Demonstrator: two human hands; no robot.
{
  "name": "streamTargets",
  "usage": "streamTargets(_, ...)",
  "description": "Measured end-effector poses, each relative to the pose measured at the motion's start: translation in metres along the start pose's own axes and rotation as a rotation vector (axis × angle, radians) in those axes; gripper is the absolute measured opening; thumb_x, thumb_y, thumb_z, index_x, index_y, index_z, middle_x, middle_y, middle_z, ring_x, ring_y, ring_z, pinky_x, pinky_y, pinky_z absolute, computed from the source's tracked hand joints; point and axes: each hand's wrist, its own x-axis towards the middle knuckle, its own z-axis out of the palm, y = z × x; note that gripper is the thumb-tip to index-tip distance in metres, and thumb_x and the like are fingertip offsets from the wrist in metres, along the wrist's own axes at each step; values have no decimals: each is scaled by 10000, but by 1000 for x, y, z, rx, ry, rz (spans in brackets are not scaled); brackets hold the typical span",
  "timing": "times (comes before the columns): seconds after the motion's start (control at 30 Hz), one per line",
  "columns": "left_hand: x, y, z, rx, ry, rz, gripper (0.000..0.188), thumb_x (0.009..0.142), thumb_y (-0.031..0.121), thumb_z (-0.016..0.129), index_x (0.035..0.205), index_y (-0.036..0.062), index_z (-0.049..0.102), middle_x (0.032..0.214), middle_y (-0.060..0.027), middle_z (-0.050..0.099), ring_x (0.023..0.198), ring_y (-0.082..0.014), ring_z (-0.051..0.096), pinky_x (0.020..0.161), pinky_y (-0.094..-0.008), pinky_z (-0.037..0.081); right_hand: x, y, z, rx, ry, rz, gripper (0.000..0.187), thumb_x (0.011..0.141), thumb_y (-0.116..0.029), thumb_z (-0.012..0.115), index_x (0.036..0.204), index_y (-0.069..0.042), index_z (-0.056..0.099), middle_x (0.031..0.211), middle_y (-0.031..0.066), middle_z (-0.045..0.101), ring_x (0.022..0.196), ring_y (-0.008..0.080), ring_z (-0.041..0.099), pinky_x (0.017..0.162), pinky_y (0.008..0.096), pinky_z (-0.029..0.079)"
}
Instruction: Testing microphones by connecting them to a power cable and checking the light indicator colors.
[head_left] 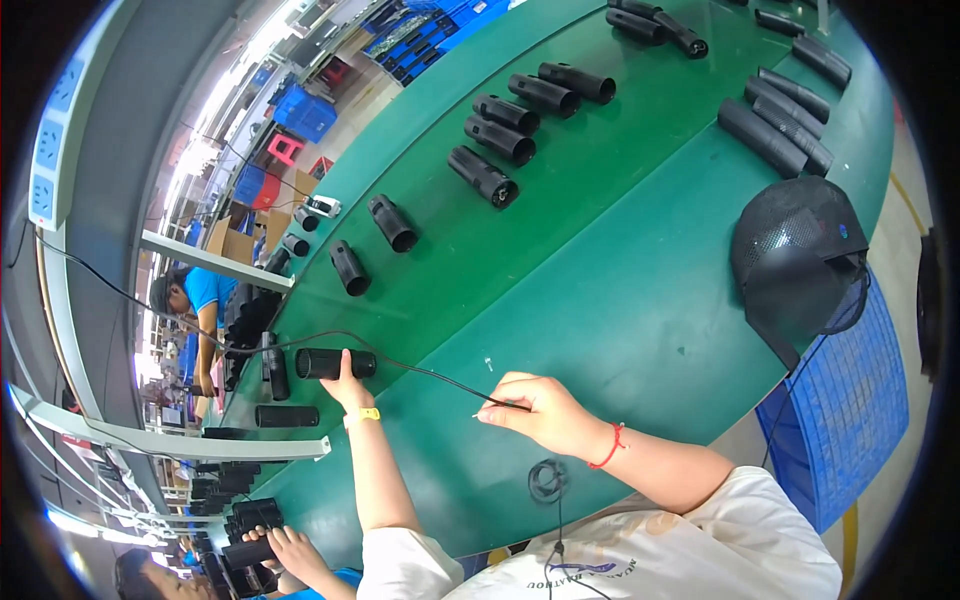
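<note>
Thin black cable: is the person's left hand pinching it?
No, the right hand pinches the cable, while the left hand holds a black ribbed cylinder.

Green workbench [590, 300], pale metal frame [250, 446], white socket strip [48, 145], and beyond, pale floor [365, 108], red stool [286, 146], blue bin [306, 114].

The right hand [540, 408] lies just left of the red bracelet [607, 446], thumb and index finger pinched together. Farther left of the bracelet, the left hand [344, 387] grips with thumb extended, its forearm [379, 470] reaching out nearly straight.
</note>
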Motion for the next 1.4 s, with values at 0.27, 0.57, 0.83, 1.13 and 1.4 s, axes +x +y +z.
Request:
streamTargets(0.27, -36, 34, 46, 378, 220, 411, 642, 739, 123, 648, 1236, -14, 267, 1195, -189, 381, 1069, -269, 431, 927, -355, 343, -2, -20, -6, 68, -5, 186, 118, 838, -82, 547, 892, -1, 613, 803, 14, 570, 641, 56, 452, 575, 177, 363)
streamTargets(0.57, -70, 27, 194, 640, -513, 925, 546, 744, 156, 595, 1217, 5, 370, 1211, -179, 384, 1131, -321, 368, 966, -402, 280, -3, -18, -8, 213, 69, 114, 144, 854, -84, 519, 947, -3, 594, 794, 2, 563, 632, 62, 429, 570, 180, 353)
streamTargets(0.83, -61, -2, 336, 598, -589, 450, 486, 762, 228, 609, 1156, 18, 418, 1141, -209, 406, 1034, -313, 437, 900, -380, 366, -2, -18, -8, 102, -50, 111, 141, 851, -84, 511, 935, -4, 593, 795, 8, 569, 603, 65, 426, 547, 191, 349)
streamTargets(1.13, -59, 15, 291, -49, -585, -451, 507, 717, 139, 607, 1138, -24, 378, 1099, -224, 433, 982, -294, 476, 852, -393, 412, -4, -29, -10, 351, 42, 239, 172, 851, -60, 504, 995, -24, 589, 766, 0, 549, 610, 46, 418, 537, 148, 328)
streamTargets(1.4, -141, 55, 123, -1111, -571, -879, 628, 718, 210, 615, 1248, 33, 328, 1155, -184, 426, 1017, -268, 460, 896, -403, 382, -8, -17, -1, 267, -43, 192, 192, 841, -40, 490, 1014, -21, 571, 760, 4, 548, 596, 38, 409, 515, 150, 322)
